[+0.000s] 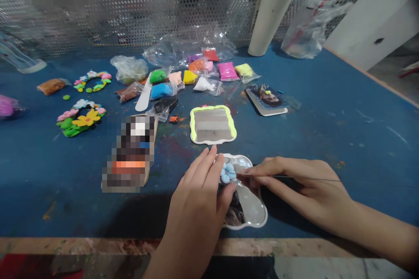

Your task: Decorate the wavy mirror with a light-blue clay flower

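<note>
A cloud-shaped mirror point(253, 209) with a white rim lies near the table's front edge. On its upper part sits a light blue clay flower point(228, 173). My left hand point(199, 192) rests over the mirror's left side, fingers stretched out and thumb apart, with index finger and thumb close around the flower. Between thumb and fingertips, my right hand point(294, 178) pinches a thin needle-like tool point(284, 176), its tip at the flower. Just behind is a squarish mirror point(212, 124) edged with yellow clay.
Bagged clay in several colours point(162, 90), a white spatula point(144, 93) and a small book-like item point(266, 99) lie further back. Decorated clay rings point(81, 117) and a phone point(152, 152) are left. A tumbler point(275, 13) and plastic cup point(304, 30) stand by the mesh wall.
</note>
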A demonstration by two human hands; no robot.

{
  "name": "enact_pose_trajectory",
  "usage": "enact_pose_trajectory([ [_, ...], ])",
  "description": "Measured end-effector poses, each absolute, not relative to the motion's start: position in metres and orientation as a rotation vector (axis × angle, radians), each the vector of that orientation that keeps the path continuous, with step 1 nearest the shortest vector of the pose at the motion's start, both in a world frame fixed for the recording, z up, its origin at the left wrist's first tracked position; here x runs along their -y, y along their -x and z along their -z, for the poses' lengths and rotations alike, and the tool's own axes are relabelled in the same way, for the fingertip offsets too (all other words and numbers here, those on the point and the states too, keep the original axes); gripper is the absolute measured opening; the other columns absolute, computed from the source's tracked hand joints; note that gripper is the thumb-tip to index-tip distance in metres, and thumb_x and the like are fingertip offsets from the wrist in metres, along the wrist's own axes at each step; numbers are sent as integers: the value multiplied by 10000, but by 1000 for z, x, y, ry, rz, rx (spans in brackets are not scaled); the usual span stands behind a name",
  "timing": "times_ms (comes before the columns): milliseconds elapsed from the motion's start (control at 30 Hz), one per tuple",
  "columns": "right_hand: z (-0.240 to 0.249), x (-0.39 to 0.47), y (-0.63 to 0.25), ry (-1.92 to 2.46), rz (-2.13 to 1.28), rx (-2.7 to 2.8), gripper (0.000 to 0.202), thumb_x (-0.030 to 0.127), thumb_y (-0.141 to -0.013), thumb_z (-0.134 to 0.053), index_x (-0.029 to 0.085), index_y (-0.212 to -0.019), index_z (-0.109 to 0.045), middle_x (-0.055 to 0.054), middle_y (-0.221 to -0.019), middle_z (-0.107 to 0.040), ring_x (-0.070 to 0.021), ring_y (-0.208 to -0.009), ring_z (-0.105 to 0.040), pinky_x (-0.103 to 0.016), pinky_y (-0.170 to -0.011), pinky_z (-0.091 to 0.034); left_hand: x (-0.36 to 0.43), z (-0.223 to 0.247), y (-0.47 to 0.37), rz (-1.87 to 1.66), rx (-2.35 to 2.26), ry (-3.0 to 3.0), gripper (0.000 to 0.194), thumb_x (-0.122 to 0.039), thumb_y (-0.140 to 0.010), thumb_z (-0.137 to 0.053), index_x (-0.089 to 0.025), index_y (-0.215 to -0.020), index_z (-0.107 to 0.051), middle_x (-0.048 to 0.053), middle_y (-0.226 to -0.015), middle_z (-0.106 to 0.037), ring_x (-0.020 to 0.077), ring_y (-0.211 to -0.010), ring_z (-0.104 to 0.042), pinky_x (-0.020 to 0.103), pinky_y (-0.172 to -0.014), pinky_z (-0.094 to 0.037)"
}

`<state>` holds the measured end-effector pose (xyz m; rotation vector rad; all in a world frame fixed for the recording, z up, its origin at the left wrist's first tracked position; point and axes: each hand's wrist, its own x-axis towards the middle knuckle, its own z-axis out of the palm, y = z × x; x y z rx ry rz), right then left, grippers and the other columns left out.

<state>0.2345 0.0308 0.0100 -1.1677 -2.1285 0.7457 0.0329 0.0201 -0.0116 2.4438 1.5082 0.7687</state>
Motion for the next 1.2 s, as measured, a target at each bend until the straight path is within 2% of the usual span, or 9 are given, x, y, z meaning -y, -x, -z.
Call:
enact_pose_trajectory([
  [233,-10,-31,-234,1183,-726,2115,160,187,-890,-522,204,-918,-679,-12,-769,-741,-115,-679,-698,-201,-597,-518,-20,14,-33,-769,-1503,-2433,412,-201,-857,-592,-105,-1252,-522,134,-1265,-618,269,-1198,-548,461,-959,-508],
  [1200,-11,-32,-234,1157,-688,2136,155,169,-885,-515,207,-916,-663,0,-770,-736,-101,-672,-689,-183,-598,-517,-20,14,-33,-773,-1483,-2440,399,-193,-858,-584,-79,-1237,-534,153,-1243,-629,290,-1182,-558,499,-936,-515],
])
